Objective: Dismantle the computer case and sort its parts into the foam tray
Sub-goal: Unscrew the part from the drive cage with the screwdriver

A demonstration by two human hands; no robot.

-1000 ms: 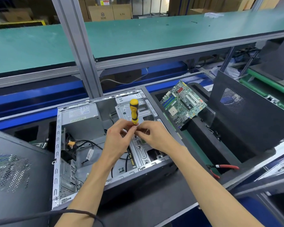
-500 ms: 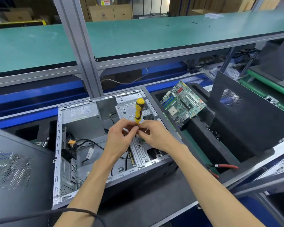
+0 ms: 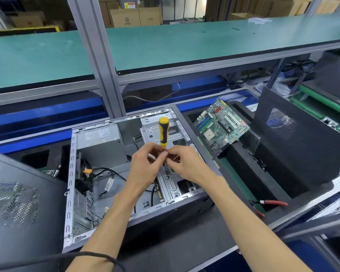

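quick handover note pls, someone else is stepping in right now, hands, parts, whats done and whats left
Left hand: fingers pinch the lower end of the yellow screwdriver, which stands upright over the metal bracket in the open computer case.
Right hand: fingertips pinch at the same spot by the shaft.
Done: motherboard is out, leaning in the foam tray; side panel stands in the tray too.
Left: power supply, cables and the bracket remain in the case. Red-handled pliers lie at the tray's near end.

head cam | wide-angle, forward and down | close over open computer case [image 3: 126,173] — single view
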